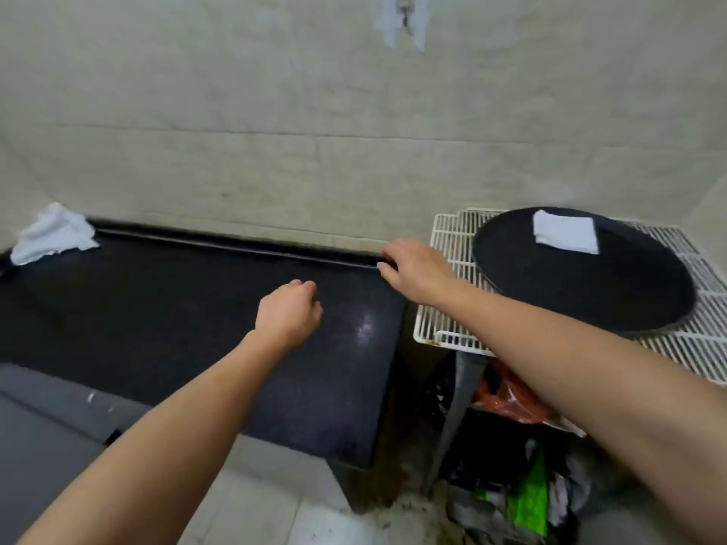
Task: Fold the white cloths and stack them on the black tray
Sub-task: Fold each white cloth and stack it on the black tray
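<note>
Over the counter (157, 308), mid-frame:

- Left hand (289, 310): hovering above the dark top, fingers loosely curled, gripping nothing.
- Right hand (417, 269): reaching palm down by the counter's back right corner, just beside the rack (444, 230), fingers relaxed and carrying nothing. Whether the tips are touching the back ledge cannot be told.
- Rack: white wire, sitting right of the counter and bearing the tray (590, 300).
- Tray: black, round, holding one folded cloth (564, 232) that is lying flat near the far rim.
- Loose cloth (55, 234): white, crumpled, lying in the counter's far left back corner against the wall, well apart from both hands and the tray.
- Bags (511, 399): orange, green and dark, showing below the rack.

Step in hand, as judged: going for the loose cloth, not yet folded.

Handling notes:
- The left hand is sitting nearer, so it is probably the one to be fetching.
- Bringing the cloth to the middle of the counter should be giving room for spreading it flat.
- Pinching two corners and matching the edges is worth doing before each fold.
- Folding to the size of the folded cloth should be letting the stack sit square.
- Setting it down gently is advisable, since the tray may be rocking on the wire.
</note>
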A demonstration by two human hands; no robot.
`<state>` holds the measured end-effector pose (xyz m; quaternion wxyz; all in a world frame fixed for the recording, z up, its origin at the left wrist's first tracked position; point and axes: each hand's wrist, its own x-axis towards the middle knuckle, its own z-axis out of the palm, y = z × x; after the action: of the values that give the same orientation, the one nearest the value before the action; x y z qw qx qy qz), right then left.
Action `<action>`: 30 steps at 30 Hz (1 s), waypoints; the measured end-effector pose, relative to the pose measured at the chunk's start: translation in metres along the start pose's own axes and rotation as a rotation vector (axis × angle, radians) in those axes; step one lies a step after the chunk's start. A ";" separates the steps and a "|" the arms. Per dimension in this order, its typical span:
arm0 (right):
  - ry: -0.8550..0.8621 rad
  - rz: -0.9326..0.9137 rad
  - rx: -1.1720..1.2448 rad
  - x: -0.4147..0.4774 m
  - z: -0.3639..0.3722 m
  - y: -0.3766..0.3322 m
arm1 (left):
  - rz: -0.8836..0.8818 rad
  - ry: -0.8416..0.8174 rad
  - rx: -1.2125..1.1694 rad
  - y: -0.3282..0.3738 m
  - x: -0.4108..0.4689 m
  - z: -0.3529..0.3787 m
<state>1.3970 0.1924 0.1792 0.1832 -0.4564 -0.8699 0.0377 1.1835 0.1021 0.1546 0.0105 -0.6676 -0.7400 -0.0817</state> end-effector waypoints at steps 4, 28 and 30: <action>-0.056 -0.127 0.003 0.019 0.028 -0.078 | -0.156 0.027 0.030 -0.078 -0.055 -0.014; -0.357 -0.668 0.075 0.168 0.250 -0.612 | -0.764 -0.111 0.110 -0.578 -0.269 -0.063; -0.372 -0.679 0.066 0.197 0.274 -0.635 | -0.783 -0.125 0.093 -0.608 -0.260 -0.057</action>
<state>0.7036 0.0108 0.1286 0.0390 -0.1219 -0.9881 0.0850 0.6041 -0.2200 0.1136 -0.0363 -0.3376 -0.9406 -0.0051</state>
